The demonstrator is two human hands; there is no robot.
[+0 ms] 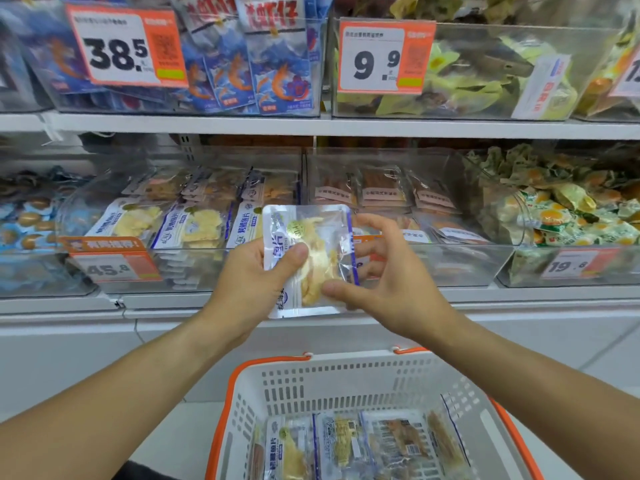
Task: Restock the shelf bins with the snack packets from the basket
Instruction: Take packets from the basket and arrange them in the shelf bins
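I hold a clear snack packet (311,237) of pale yellow fish slices upright in front of the lower shelf. My left hand (252,278) grips its left edge, thumb across the front. My right hand (384,271) pinches the lower right corner, fingers behind the packet. Just behind stands a clear shelf bin (194,251) with matching white-and-blue packets laid in rows. Below me, the white basket (346,382) with orange rim holds several more packets (346,445).
A neighbouring clear bin (450,258) to the right holds brown snack packets. Further right is a bin of green-and-yellow egg packets (568,216). The upper shelf carries blue shrimp packets (242,74) and orange price tags (384,57).
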